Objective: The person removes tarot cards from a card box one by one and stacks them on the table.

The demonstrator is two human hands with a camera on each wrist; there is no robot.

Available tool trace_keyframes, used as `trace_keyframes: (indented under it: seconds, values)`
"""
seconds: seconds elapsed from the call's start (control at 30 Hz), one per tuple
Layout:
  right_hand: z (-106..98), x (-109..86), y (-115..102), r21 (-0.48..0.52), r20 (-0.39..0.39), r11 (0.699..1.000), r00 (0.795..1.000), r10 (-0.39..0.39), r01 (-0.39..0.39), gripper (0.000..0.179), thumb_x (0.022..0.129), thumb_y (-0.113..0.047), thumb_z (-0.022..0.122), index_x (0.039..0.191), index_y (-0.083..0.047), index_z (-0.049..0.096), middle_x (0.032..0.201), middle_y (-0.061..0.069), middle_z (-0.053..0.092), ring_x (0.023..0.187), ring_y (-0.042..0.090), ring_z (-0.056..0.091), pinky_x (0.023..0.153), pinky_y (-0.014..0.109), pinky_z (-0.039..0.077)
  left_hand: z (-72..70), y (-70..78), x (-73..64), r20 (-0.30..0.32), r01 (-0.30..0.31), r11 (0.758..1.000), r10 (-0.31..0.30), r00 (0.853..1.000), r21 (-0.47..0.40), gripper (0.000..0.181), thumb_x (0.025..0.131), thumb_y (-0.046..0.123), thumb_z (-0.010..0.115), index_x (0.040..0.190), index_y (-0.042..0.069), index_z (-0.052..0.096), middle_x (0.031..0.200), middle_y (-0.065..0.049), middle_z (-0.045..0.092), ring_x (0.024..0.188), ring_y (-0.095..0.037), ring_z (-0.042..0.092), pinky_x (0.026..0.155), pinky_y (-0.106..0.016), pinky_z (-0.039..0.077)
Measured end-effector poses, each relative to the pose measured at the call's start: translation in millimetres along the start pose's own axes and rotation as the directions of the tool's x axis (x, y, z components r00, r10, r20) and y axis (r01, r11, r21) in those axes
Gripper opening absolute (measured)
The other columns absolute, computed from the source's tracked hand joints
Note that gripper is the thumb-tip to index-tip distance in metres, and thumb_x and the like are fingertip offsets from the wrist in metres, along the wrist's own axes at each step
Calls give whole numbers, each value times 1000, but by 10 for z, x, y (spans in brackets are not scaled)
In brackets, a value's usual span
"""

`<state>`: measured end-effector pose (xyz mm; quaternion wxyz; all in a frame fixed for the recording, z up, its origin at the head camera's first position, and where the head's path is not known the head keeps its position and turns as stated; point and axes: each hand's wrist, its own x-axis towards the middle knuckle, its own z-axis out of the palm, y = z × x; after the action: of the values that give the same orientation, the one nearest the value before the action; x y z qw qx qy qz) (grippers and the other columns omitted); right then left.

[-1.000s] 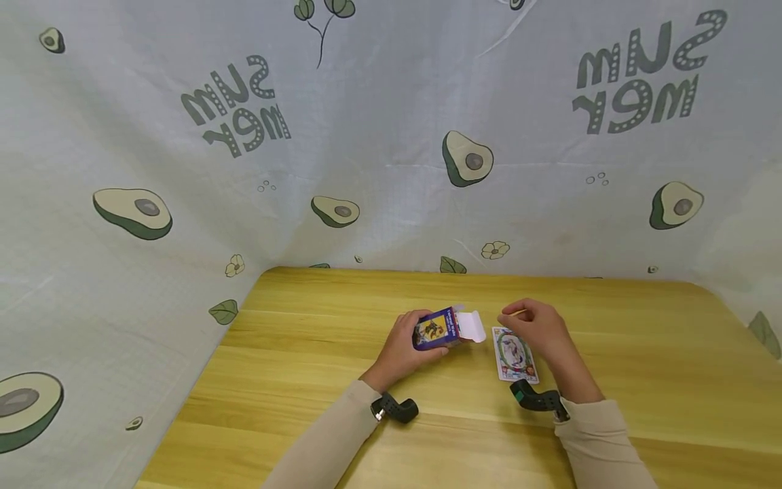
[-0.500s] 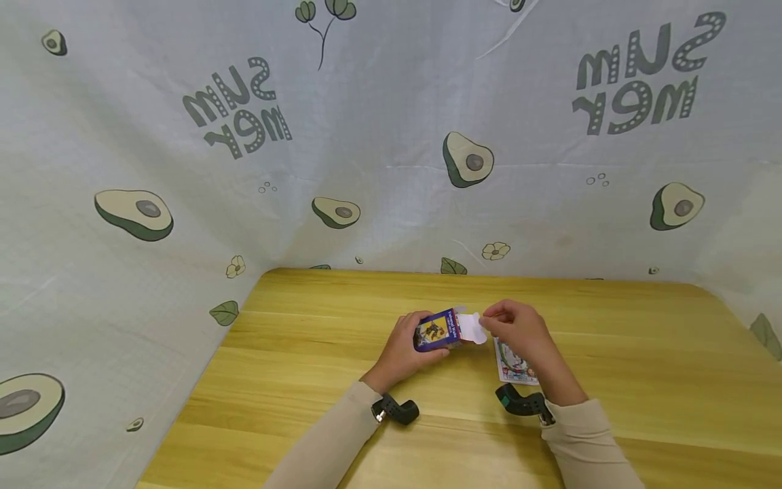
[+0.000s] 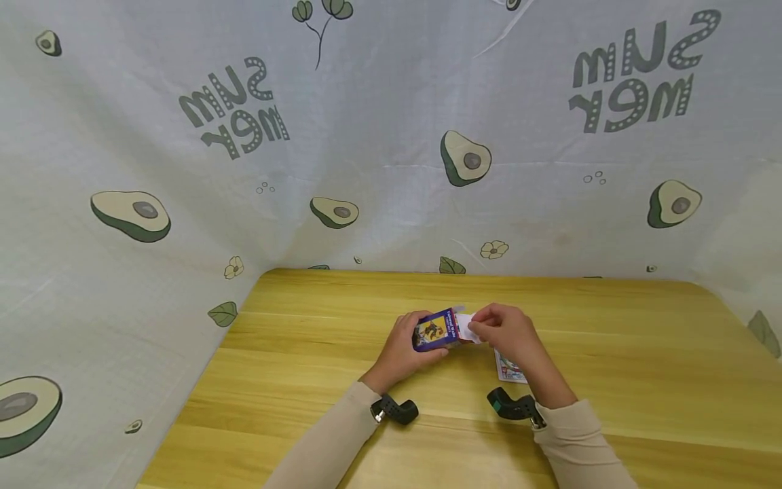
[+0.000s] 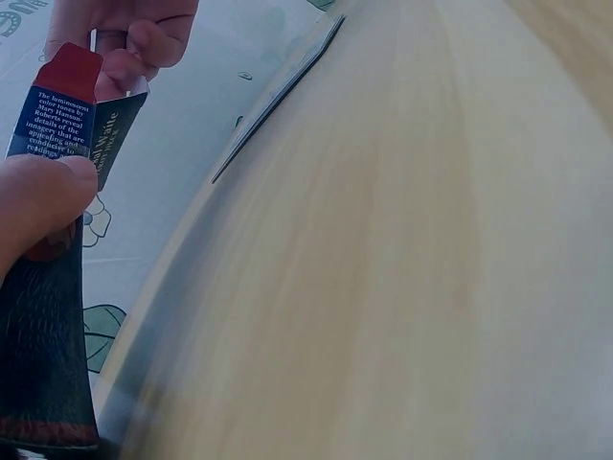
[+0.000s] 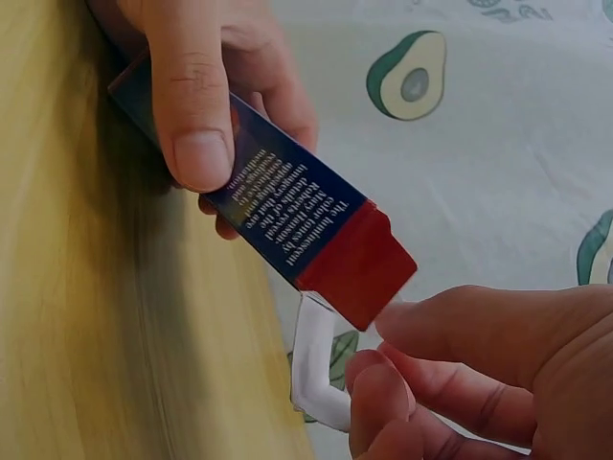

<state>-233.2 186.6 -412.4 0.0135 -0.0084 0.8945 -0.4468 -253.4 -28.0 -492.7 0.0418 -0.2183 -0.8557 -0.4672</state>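
Note:
My left hand point(image 3: 400, 353) grips a small blue tarot card box point(image 3: 432, 330) by its sides, its picture face up in the head view. The box's end is open toward the right, with a white lid flap point(image 5: 312, 355) bent outward and a red side flap point(image 5: 364, 273) sticking out. At that end my right hand point(image 3: 510, 336) pinches the white flap between curled fingers and thumb; its fingertips partly hide the flap. A tarot card point(image 3: 510, 370) with a coloured picture lies face up on the table under the right hand, which covers much of it.
The wooden table point(image 3: 293, 353) reaches back to a hanging white cloth point(image 3: 391, 204) printed with avocados. Each wrist carries a black camera mount, the left one point(image 3: 397, 409) and the right one point(image 3: 513, 407).
My right hand has moved left from above the tarot card to the box's open end and taken hold of the white flap. The left hand and box have stayed in place.

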Motion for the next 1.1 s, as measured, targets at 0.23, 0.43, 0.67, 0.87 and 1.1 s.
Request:
trace_keyframes:
  seconds: [0.23,0.43,0.67,0.87,1.1]
  values:
    - [44,-12,4,-13,24,1000,1000,9,-8,21,88,-21,70,97,-2,66,88,9,64,76,22,55,64,30,48,8,-16,-4,4,10,1000,-10,1000,1,71,77,46,78,136,21,46,127,3,53,110,-12,45,92,-33,42]
    - [100,19,41,-39,36,999,999,-6,8,21,88,-22,71,94,-3,66,84,7,64,75,21,54,64,30,47,9,-23,2,-1,3,1000,-3,1000,1,71,78,46,78,136,20,46,127,2,53,110,-13,45,92,-33,42]
    - [146,30,59,-78,26,997,999,-24,26,21,86,-23,72,91,-4,66,81,5,64,73,20,54,62,29,45,5,-20,7,-1,-3,1000,3,1000,0,70,78,45,78,136,20,46,127,2,53,111,-13,45,93,-33,42]
    - [161,30,68,-83,20,996,999,-27,28,19,85,-22,72,88,-4,64,77,4,61,71,20,51,60,30,42,4,-16,11,1,-6,1000,6,1000,-2,70,77,44,79,135,20,47,126,2,53,111,-13,45,93,-32,41]
    - [154,43,95,-79,33,997,999,-1,4,18,85,-22,72,84,-6,65,76,4,61,71,20,50,60,30,42,3,-6,14,1,-15,1000,15,1000,12,70,78,44,78,135,18,47,126,2,54,110,-13,45,91,-31,42]
